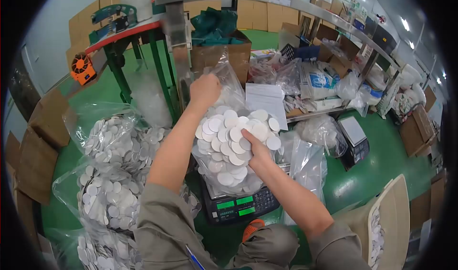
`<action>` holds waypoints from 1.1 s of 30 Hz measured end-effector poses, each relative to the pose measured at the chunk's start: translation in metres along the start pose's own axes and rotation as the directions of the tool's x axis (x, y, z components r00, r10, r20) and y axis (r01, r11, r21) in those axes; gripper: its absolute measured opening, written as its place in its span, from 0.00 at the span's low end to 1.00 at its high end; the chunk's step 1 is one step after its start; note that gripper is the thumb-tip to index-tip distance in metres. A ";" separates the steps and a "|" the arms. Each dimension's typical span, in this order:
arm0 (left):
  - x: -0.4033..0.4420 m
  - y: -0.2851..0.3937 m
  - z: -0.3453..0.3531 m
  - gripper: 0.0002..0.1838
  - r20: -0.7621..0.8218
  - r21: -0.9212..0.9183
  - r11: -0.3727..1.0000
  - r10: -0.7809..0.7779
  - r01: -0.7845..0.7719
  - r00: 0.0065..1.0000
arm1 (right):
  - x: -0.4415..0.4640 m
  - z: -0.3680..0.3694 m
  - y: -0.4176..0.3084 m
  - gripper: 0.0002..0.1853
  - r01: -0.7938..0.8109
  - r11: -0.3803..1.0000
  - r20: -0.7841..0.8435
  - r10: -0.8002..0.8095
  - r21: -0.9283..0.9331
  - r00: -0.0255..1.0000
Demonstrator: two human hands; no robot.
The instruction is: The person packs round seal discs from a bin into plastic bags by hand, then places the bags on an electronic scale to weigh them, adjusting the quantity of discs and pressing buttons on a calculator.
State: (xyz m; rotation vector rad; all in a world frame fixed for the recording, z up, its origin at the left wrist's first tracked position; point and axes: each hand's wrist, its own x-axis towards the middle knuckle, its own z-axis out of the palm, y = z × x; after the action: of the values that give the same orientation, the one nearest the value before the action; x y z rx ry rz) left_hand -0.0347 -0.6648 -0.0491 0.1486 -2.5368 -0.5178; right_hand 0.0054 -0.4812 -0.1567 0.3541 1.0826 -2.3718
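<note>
A clear plastic bag (204,164) full of round white discs (234,145) sits on a black digital scale (234,207) with green lit displays. My left hand (205,91) is closed in a fist on the upper part of the bag, where loose film stands up behind it. At the right side of the pile, my right hand (260,154) grips some white discs, its thumb lying over the top ones. Its other fingers are hidden beneath the discs. Whether those discs are inside the bag's mouth or above it, I cannot tell.
Several disc-filled bags (112,196) stand on the left floor. A beige bin (393,222) with discs is at lower right. Empty-looking clear bags (307,167) lie right of the scale. Behind are a metal rack (315,109), a second scale (354,134) and a red-topped table (129,31).
</note>
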 end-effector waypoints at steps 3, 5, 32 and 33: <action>-0.001 -0.005 0.002 0.08 -0.030 0.012 0.999 -0.042 0.043 0.999 | 0.014 -0.011 0.008 0.31 -0.026 0.999 -0.012 0.026 -0.040 1.000; -0.005 -0.007 -0.002 0.09 -0.066 0.020 0.997 -0.075 0.077 0.995 | 0.007 -0.014 0.002 0.30 -0.039 0.987 0.033 0.045 -0.157 0.998; -0.004 0.064 0.079 0.19 0.194 0.070 0.907 0.395 -0.414 0.898 | 0.029 -0.019 -0.003 0.27 0.068 0.975 -0.220 -0.114 -0.209 0.969; -0.011 0.059 0.075 0.19 0.094 0.130 0.861 0.482 -0.491 0.871 | 0.033 -0.022 -0.004 0.27 0.061 0.981 -0.230 -0.102 -0.182 0.968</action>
State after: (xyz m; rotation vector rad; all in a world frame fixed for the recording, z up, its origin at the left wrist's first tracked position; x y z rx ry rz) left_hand -0.0647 -0.5831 -0.0894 -0.4550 -2.5342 -0.1284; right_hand -0.0239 -0.4735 -0.1822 0.5514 1.4290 -2.3264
